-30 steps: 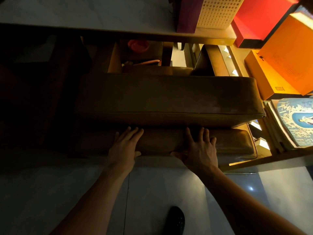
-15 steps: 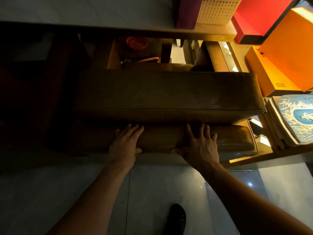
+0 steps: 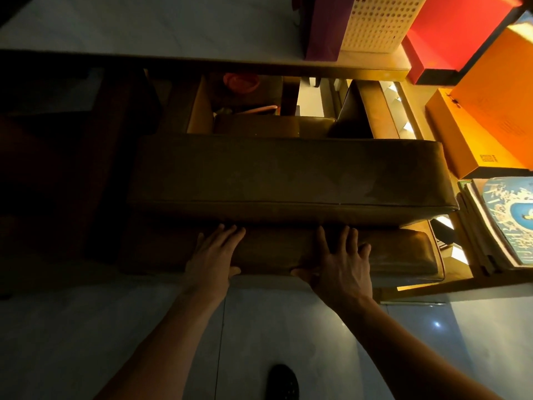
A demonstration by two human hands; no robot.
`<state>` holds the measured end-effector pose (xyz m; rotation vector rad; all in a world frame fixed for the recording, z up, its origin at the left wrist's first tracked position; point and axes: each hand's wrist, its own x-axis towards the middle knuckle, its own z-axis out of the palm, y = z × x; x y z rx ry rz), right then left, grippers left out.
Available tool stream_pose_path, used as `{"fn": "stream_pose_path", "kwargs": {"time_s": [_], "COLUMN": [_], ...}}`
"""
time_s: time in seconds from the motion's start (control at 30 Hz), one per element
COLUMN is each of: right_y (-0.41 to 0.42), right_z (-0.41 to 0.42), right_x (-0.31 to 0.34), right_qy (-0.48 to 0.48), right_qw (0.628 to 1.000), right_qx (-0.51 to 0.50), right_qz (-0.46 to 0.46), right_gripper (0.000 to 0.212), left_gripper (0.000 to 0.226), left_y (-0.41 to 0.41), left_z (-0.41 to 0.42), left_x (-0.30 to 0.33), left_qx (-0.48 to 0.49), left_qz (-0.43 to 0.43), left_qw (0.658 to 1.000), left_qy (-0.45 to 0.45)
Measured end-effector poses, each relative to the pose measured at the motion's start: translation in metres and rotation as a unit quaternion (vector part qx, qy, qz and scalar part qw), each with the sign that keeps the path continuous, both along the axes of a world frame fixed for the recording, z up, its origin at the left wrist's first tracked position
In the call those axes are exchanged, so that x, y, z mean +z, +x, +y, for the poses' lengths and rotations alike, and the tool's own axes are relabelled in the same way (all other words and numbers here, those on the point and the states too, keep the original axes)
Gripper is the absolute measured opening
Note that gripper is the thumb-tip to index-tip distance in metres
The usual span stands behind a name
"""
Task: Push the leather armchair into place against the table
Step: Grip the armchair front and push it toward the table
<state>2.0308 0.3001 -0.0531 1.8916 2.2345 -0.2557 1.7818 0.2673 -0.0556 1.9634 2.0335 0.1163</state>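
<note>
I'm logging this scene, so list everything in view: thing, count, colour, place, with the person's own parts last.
leather armchair: one, brown, centre, its front tucked under the table
table: one, pale top with a wooden edge, across the top
perforated box: one, cream, on the table at the top
purple box: one, on the table, left of the perforated box
red box: one, top right
orange boxes: two, right side
printed covers: a stack, blue and white, right edge
floor: pale tiles, below
shoe: one, black, bottom centre
left hand: flat on the chair's back
right hand: flat on the chair's back, fingers spread
</note>
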Motion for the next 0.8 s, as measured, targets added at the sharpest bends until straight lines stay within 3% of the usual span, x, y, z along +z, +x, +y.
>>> {"fn": "stream_pose_path", "kwargs": {"time_s": [0.4, 0.7, 0.8], "right_y": [0.005, -0.067, -0.107], "right_z": [0.004, -0.012, -0.023], "right_x": [0.028, 0.088, 0.108], "right_qy": [-0.101, -0.174, -0.189], "right_qw": [0.994, 0.98, 0.976], "right_qx": [-0.017, 0.043, 0.059], "right_qz": [0.027, 0.088, 0.094], "right_gripper": [0.107, 0.09, 0.094], "left_gripper": [0.093, 0.09, 0.088], "left_y": [0.004, -0.06, -0.095], "left_z": [-0.014, -0.051, -0.074], "left_x": [0.035, 0.101, 0.129], "left_qx": [0.007, 0.045, 0.058], "left_qz": [0.0, -0.016, -0.036], "left_qw": [0.992, 0.992, 0.992], "left_qy": [-0.125, -0.116, -0.102]}}
